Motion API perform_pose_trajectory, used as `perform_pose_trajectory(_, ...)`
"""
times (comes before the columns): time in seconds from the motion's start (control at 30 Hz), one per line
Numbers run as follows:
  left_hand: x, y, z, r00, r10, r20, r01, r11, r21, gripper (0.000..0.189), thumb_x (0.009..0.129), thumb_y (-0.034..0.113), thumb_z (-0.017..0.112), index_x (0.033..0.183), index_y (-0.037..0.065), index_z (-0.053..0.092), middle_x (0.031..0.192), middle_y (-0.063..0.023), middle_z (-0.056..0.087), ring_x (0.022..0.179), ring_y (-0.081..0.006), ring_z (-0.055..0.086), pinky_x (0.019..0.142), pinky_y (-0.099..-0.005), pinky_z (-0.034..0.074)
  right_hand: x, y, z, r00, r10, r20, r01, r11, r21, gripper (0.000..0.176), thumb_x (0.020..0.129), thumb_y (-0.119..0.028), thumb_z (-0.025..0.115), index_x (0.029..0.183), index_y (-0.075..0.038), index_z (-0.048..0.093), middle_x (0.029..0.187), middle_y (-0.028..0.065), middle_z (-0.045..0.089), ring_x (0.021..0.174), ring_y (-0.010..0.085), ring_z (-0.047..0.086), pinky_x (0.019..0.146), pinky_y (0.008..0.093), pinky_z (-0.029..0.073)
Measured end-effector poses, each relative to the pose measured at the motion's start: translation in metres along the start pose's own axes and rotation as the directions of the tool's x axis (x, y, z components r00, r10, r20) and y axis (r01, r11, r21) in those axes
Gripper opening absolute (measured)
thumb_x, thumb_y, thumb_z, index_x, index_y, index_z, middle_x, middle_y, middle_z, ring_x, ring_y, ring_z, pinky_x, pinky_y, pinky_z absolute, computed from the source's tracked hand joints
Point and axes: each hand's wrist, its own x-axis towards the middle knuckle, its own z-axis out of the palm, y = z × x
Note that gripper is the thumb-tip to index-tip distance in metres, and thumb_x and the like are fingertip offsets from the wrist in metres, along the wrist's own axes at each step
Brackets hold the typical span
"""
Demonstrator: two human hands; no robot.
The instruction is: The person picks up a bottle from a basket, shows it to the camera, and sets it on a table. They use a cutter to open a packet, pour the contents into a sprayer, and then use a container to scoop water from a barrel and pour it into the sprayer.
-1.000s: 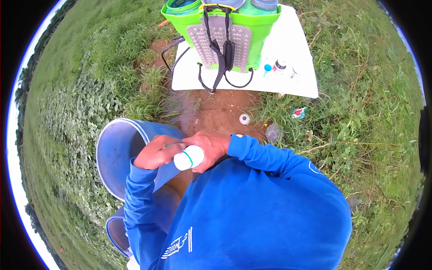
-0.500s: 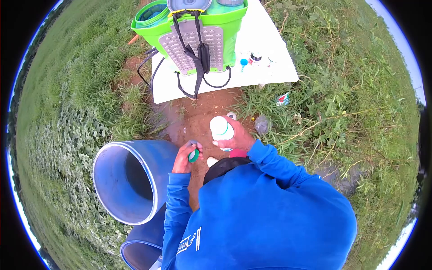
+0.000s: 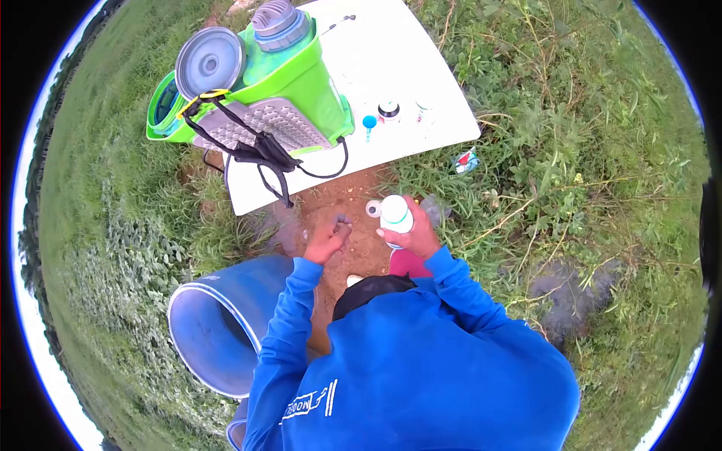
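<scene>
My right hand [image 3: 421, 230] is wrapped round a white bottle [image 3: 395, 212] with a thin green line near its upper end, held in front of my body. To its left, my left hand [image 3: 328, 239] is closed with its fingers curled in. The green cap seen there half a second ago is hidden now, apparently inside the fingers. A gap separates the two hands. Just left of the bottle, a small white round thing [image 3: 374, 208] shows against the bare soil.
Ahead, a green backpack sprayer [image 3: 301, 94] with a grey lid [image 3: 210, 62] stands on a white table [image 3: 410, 56]. A dark-capped small bottle [image 3: 388, 111] and a blue scoop [image 3: 369, 122] are on it. A blue barrel [image 3: 226, 323] lies at left; litter [image 3: 465, 161] sits in grass.
My view has turned, so the sprayer and table appear further left. My left hand has rotated and the green cap is out of sight. The bottle remains in my right hand.
</scene>
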Motion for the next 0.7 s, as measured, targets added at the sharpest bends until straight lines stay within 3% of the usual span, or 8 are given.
perform_pose_trajectory(0.13,0.092,0.062,0.009,0.996,0.073,-0.058,-0.057,0.97,0.238,0.049,0.092,0.039,0.062,0.122,0.002,0.05,0.077,-0.0077,0.06,0.06,-0.0165,0.058,0.058,-0.0316,0.048,0.026,0.03,-0.035,0.999,-0.014,-0.041,0.011,0.997,-0.073,0.065,0.066,-0.032,0.089,0.116,-0.005,0.057,0.102,0.0108,0.067,0.094,0.0209,0.066,0.083,0.0364,0.053)
perform_pose_trajectory(0.2,0.138,0.098,0.017,0.933,0.279,-0.229,-0.093,0.799,0.594,0.056,0.088,0.043,0.065,0.124,0.003,0.049,0.077,-0.0157,0.064,0.062,-0.0276,0.064,0.064,-0.0394,0.051,0.039,0.035,-0.054,1.0,-0.001,-0.027,-0.002,0.995,-0.099,0.066,0.065,-0.034,0.089,0.115,-0.005,0.057,0.104,0.0125,0.066,0.096,0.0248,0.066,0.085,0.0385,0.052)
perform_pose_trajectory(0.23,0.161,0.111,0.02,0.934,0.274,-0.23,-0.085,0.794,0.602,0.056,0.088,0.043,0.065,0.124,0.003,0.049,0.077,-0.0157,0.064,0.062,-0.0276,0.064,0.064,-0.0394,0.051,0.045,0.037,-0.063,1.0,0.013,-0.016,-0.015,0.99,-0.14,0.066,0.064,-0.035,0.089,0.114,-0.006,0.057,0.105,0.0141,0.065,0.098,0.0287,0.066,0.086,0.0406,0.052)
perform_pose_trajectory(0.3,0.204,0.133,0.025,0.882,0.382,-0.276,-0.128,0.757,0.641,0.062,0.085,0.045,0.067,0.127,0.004,0.047,0.08,-0.0221,0.067,0.073,-0.0402,0.067,0.072,-0.0468,0.052,0.057,0.047,-0.078,0.999,0.032,-0.002,-0.032,0.987,-0.155,0.066,0.064,-0.035,0.089,0.113,-0.005,0.056,0.11,0.016,0.062,0.103,0.0334,0.062,0.09,0.043,0.05)
perform_pose_trajectory(0.4,0.256,0.147,0.034,0.9,0.348,-0.262,-0.05,0.68,0.731,0.068,0.084,0.045,0.068,0.132,0.003,0.043,0.089,-0.026,0.067,0.082,-0.0393,0.068,0.078,-0.0465,0.052,0.074,0.055,-0.096,1.0,-0.021,-0.006,0.02,0.979,-0.202,0.061,0.065,-0.027,0.088,0.111,-0.005,0.056,0.101,0.0122,0.061,0.094,0.0254,0.063,0.083,0.0384,0.051)
perform_pose_trajectory(0.53,0.292,0.162,0.043,0.896,0.292,-0.334,0.072,0.647,0.759,0.064,0.083,0.044,0.068,0.128,0.005,0.045,0.092,-0.0307,0.067,0.087,-0.0474,0.066,0.079,-0.0512,0.052,0.096,0.058,-0.117,0.999,-0.033,0.009,0.035,0.981,-0.191,0.061,0.064,-0.027,0.089,0.111,-0.005,0.057,0.101,0.0135,0.06,0.094,0.0287,0.062,0.083,0.04,0.05)
perform_pose_trajectory(0.63,0.306,0.162,0.042,0.888,0.317,-0.333,0.095,0.583,0.807,0.064,0.081,0.046,0.066,0.126,0.006,0.046,0.085,-0.0299,0.068,0.082,-0.048,0.066,0.076,-0.0549,0.051,0.112,0.057,-0.13,0.999,0.002,0.036,0.004,0.988,-0.157,0.063,0.064,-0.03,0.088,0.113,-0.004,0.058,0.103,0.0152,0.061,0.097,0.0323,0.061,0.086,0.0423,0.049)
perform_pose_trajectory(0.7,0.313,0.156,0.034,0.907,0.268,-0.324,0.123,0.567,0.815,0.061,0.08,0.047,0.067,0.123,0.006,0.05,0.089,-0.0296,0.068,0.085,-0.0474,0.066,0.077,-0.0524,0.052,0.118,0.06,-0.133,0.997,0.049,0.055,-0.043,0.993,-0.111,0.066,0.064,-0.033,0.087,0.115,-0.003,0.059,0.106,0.0166,0.062,0.1,0.0355,0.059,0.089,0.0444,0.048)
